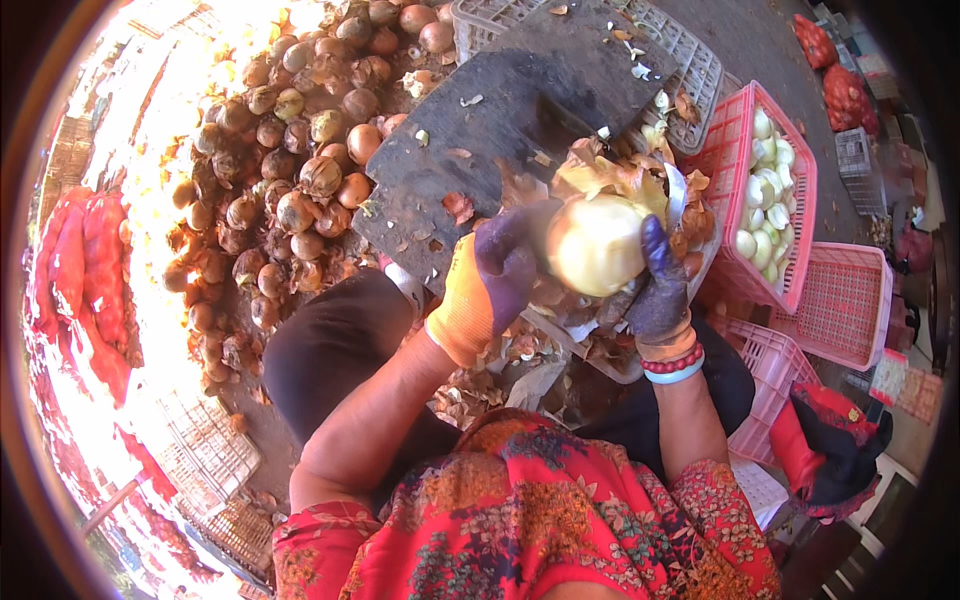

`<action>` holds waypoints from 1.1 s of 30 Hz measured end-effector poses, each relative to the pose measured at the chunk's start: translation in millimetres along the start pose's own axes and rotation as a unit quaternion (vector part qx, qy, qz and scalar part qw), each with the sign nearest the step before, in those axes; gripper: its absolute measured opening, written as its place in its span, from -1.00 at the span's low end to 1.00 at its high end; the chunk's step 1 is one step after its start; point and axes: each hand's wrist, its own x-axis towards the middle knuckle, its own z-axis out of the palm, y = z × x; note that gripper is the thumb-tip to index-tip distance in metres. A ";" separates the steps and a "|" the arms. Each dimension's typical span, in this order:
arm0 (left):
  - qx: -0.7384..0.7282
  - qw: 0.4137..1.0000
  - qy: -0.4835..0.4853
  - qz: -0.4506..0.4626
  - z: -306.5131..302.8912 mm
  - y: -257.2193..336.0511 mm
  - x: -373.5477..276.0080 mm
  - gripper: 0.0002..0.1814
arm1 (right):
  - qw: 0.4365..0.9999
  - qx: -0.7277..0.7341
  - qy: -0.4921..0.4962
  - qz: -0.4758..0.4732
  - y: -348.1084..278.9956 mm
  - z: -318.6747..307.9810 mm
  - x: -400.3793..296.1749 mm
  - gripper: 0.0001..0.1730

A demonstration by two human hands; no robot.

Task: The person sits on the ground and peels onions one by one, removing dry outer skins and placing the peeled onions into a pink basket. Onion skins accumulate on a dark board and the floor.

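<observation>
A pale, mostly peeled onion [594, 245] is held between my two gloved hands, above a heap of loose brown onion skins [615, 174]. My left hand [491, 274], in an orange glove with a purple palm, is curled at the onion's left side; whether it holds a tool is hidden. My right hand [664, 289], gloved alike, grips the onion from the right with the thumb up. Bead and pale bangle bracelets circle that wrist. Beyond the hands lies a dark, dirty board [457, 150] with scraps of peel on it.
Many unpeeled onions [296, 211] cover the ground at the left. A pink plastic crate [802, 169] of peeled onions [763, 225] stands at the right, near another pink crate [844, 300]. Red mesh sacks [841, 94] lie farther off. A white crate [206, 442] sits at the lower left.
</observation>
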 end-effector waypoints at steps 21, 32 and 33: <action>0.069 0.989 -0.078 0.109 -3.8 24.7 -1.6 -0.38 | 0.987 -0.121 -0.015 -0.102 -13.6 23.4 -23.0 -0.45; -0.239 0.941 -0.029 -0.237 -14.6 9.2 16.6 -0.59 | 0.957 0.260 -0.123 0.023 3.7 1.0 -4.5 -0.34; -0.014 0.990 0.020 -0.136 -10.9 1.3 17.2 -0.54 | 0.961 0.250 -0.115 0.035 2.5 2.8 -1.0 -0.35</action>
